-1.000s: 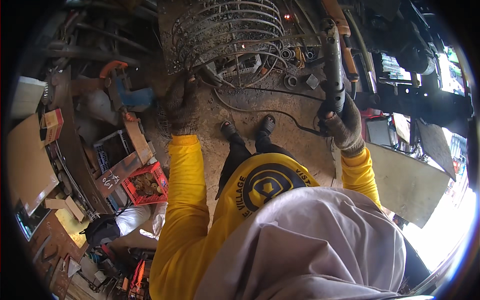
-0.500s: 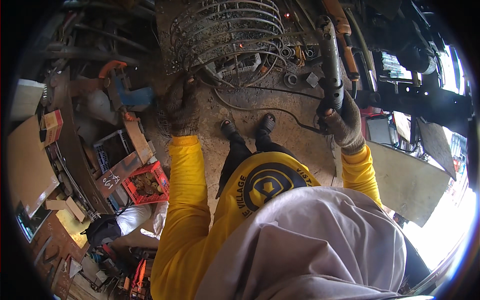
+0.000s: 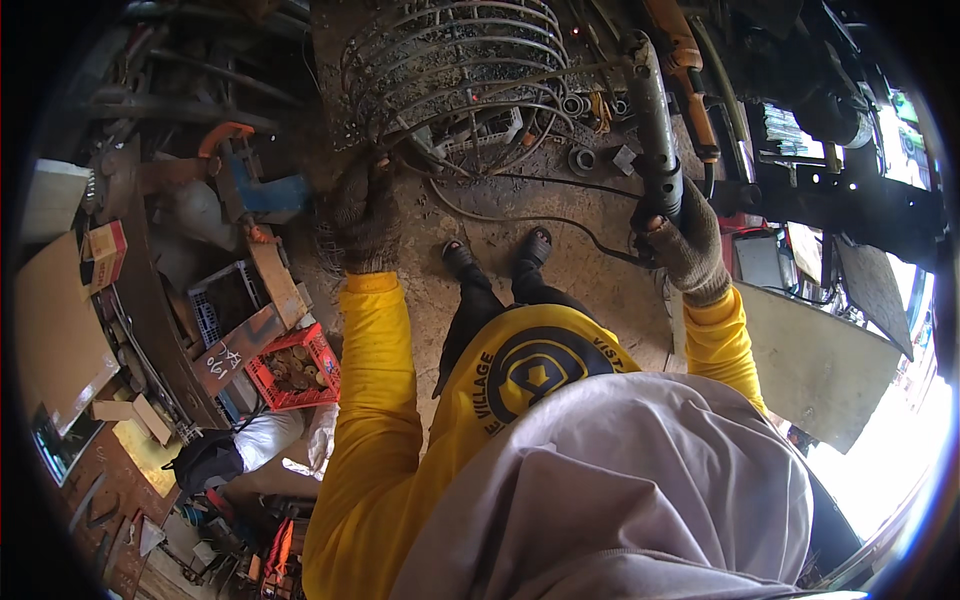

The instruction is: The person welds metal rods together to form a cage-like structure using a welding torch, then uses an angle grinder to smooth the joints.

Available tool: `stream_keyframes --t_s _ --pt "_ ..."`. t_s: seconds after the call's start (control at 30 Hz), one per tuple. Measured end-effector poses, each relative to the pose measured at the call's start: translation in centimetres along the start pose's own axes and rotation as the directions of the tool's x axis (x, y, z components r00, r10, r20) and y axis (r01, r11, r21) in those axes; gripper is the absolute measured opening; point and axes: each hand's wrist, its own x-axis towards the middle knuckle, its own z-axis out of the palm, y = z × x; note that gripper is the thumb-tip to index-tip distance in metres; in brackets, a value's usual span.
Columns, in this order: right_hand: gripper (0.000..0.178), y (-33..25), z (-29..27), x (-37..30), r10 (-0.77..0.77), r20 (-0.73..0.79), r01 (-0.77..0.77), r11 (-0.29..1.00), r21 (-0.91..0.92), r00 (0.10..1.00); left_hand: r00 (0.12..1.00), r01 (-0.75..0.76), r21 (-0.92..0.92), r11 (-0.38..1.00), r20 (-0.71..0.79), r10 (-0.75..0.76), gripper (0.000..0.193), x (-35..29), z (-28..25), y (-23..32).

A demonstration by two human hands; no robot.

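My left hand (image 3: 365, 218), in a dark knitted glove, is closed at the lower left edge of a round cage of metal rings (image 3: 465, 62); some fingers are hidden. A small spot glows red on the cage. My right hand (image 3: 687, 245), gloved too, wraps around the lower end of a long grey tubular metal tool (image 3: 652, 115) that resembles a welding electrode holder. A dark cable (image 3: 560, 220) runs from beside this hand across the floor. One thin rod reaches from the cage toward the tool's head; whether they join, I cannot tell.
An orange power tool (image 3: 690, 85) lies right of the tubular tool. Metal rings (image 3: 581, 160) sit on the floor below the cage. At left are a blue metal part (image 3: 272, 193), a red crate (image 3: 330, 358) of round pieces and cardboard (image 3: 65, 325). A pale board (image 3: 820, 365) leans at right.
The tubular tool's head has shifted slightly left, with my right hand moving a little. The red glow near the cage has dimmed. My left hand stays almost where it was.
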Motion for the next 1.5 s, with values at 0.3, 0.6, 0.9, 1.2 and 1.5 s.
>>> stream_keyframes --t_s 0.3,0.6,0.9,1.2,1.5 --pt "0.051 0.1 -0.2 0.2 -0.01 0.008 0.01 0.999 -0.047 1.0 0.994 -0.067 -0.291 0.954 0.067 0.09 0.041 -0.6 -1.8 3.4" --pt "0.05 0.0 0.1 0.1 0.024 0.003 -0.024 1.0 0.011 1.0 0.988 -0.141 -0.34 0.93 0.013 0.154 0.04 -0.5 -1.4 3.4" --pt "0.052 0.0 0.1 0.2 0.013 0.011 -0.013 1.0 -0.006 1.0 0.951 -0.226 -0.332 0.916 -0.28 0.134 0.028 -1.4 -0.1 7.3" --pt "0.055 0.0 0.3 0.4 0.029 0.006 -0.029 0.999 0.024 1.0 0.942 -0.234 -0.252 0.939 -0.3 0.154 0.032 -1.5 -0.4 7.6" --pt "0.053 0.3 0.0 0.5 0.014 0.018 -0.014 1.0 0.003 1.0 0.942 -0.233 -0.292 0.928 -0.305 0.14 0.032 -1.6 -0.3 7.8"
